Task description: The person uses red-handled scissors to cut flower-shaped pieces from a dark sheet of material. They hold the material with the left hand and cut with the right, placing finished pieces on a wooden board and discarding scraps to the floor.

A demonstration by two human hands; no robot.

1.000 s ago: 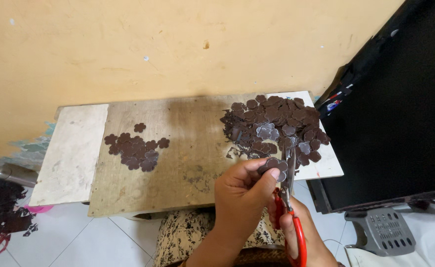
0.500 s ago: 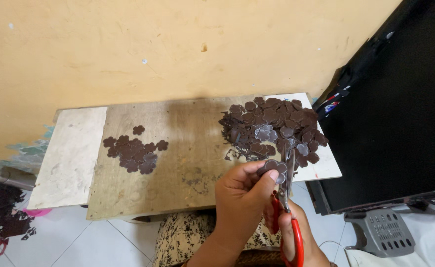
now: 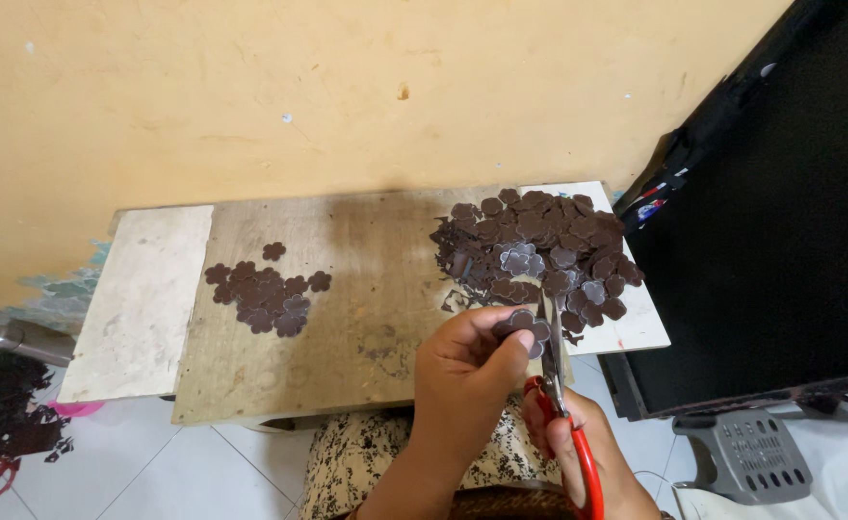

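The left hand pinches a dark flower-shaped piece above the wooden board; the right hand, partly cut off, grips red-handled scissors, blades half-hidden. Little has changed.

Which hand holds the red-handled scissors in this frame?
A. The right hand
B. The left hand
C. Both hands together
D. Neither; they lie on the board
A. The right hand has its fingers through the handles of the red-handled scissors, while the left hand pinches a dark flower-shaped piece at the blades.
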